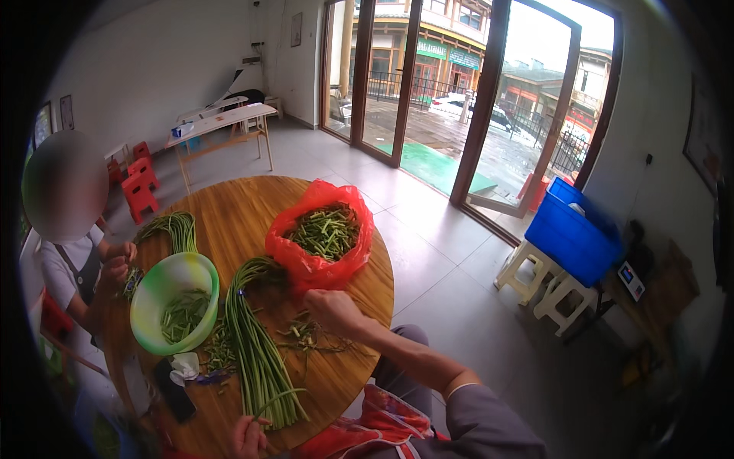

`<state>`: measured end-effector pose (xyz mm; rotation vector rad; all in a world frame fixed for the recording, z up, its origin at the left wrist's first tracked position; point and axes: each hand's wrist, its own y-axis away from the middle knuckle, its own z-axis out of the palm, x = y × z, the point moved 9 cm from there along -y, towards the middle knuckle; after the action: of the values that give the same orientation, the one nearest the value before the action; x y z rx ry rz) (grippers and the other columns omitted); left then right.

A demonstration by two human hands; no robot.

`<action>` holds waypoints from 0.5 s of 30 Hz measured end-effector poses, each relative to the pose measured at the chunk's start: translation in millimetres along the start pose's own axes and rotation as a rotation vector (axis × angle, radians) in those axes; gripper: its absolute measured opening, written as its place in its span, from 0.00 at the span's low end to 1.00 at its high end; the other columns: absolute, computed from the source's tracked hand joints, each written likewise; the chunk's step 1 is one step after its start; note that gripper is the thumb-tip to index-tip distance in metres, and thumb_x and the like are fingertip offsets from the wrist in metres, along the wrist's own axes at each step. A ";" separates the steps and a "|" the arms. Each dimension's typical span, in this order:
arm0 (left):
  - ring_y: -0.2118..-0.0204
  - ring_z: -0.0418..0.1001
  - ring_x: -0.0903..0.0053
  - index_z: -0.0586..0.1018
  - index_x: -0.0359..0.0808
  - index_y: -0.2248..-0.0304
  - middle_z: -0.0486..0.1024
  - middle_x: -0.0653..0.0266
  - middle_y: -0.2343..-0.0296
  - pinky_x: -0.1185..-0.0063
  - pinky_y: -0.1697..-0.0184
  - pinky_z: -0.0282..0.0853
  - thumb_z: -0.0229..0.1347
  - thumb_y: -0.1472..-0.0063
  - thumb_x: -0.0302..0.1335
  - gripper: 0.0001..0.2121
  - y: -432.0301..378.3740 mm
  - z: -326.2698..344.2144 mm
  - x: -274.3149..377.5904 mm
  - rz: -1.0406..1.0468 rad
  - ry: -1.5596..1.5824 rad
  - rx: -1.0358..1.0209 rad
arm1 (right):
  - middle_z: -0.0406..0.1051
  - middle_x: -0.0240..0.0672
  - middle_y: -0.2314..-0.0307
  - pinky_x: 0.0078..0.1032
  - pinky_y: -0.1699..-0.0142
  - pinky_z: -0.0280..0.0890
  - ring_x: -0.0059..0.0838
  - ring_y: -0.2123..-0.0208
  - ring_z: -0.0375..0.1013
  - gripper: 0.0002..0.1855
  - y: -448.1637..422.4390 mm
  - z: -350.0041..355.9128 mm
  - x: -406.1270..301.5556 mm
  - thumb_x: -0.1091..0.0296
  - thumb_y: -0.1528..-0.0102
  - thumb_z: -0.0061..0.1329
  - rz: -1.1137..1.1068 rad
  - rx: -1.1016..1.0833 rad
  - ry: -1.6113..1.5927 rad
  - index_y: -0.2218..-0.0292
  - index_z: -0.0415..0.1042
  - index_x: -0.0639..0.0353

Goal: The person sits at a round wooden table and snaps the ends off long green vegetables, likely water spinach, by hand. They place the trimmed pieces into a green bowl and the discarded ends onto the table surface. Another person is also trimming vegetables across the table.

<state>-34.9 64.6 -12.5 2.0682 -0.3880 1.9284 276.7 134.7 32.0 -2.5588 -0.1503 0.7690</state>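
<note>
My left hand [249, 437] pinches the end of one long green stem [278, 397], probably a garlic scape, at the table's near edge. Beside it lies a bundle of the same stems [258, 356], bent over at its far end and tied with a thin band. My right hand [332, 311] is curled by the near side of a red plastic bag [358, 252]; whether its fingers hold anything is hidden. Cut green pieces [324, 232] fill the open bag. Loose trimmings [307, 335] are scattered on the wood below my right hand.
On the round wooden table [241, 198] stand a green-yellow plastic bowl [203, 275] of cut pieces and another stem bundle [180, 229]. A phone [175, 393] and crumpled tissue [184, 367] lie near the left edge. Another person [74, 264] works there. Blue crates [567, 235] rest on stools at right.
</note>
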 end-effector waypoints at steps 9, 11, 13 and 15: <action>0.87 0.50 0.90 0.73 0.31 0.64 0.59 0.74 0.87 0.87 0.84 0.44 0.44 0.35 0.32 0.11 -22.7 0.3 -23.4 -0.220 0.701 -0.065 | 0.72 0.44 0.70 0.36 0.62 0.66 0.44 0.63 0.71 0.16 19.1 -0.6 -5.6 0.68 0.46 0.45 -0.097 -0.132 -0.031 0.56 0.67 0.61; 0.87 0.49 0.90 0.73 0.31 0.65 0.58 0.74 0.87 0.87 0.84 0.44 0.43 0.34 0.32 0.12 -16.0 2.0 -21.6 -0.241 0.759 -0.070 | 0.71 0.45 0.68 0.35 0.60 0.65 0.46 0.63 0.70 0.14 16.6 4.6 -13.2 0.70 0.45 0.44 -0.084 -0.159 -0.079 0.57 0.68 0.62; 0.87 0.49 0.90 0.73 0.32 0.64 0.57 0.74 0.87 0.87 0.84 0.44 0.43 0.34 0.32 0.12 -12.6 2.8 -21.8 -0.253 0.762 -0.081 | 0.71 0.46 0.68 0.33 0.60 0.65 0.47 0.64 0.70 0.13 13.2 7.5 -18.1 0.70 0.45 0.43 -0.084 -0.160 -0.193 0.58 0.69 0.62; 0.87 0.49 0.90 0.72 0.31 0.64 0.57 0.74 0.87 0.87 0.84 0.44 0.42 0.34 0.32 0.12 -14.5 3.7 -19.5 -0.233 0.795 -0.106 | 0.73 0.40 0.67 0.27 0.60 0.66 0.38 0.66 0.73 0.12 14.4 23.1 -16.3 0.67 0.41 0.41 0.084 -0.306 -0.482 0.59 0.70 0.64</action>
<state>-27.3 76.6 -32.6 1.0785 -0.0564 2.3013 250.0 127.4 16.4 -2.6165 -0.3366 1.4881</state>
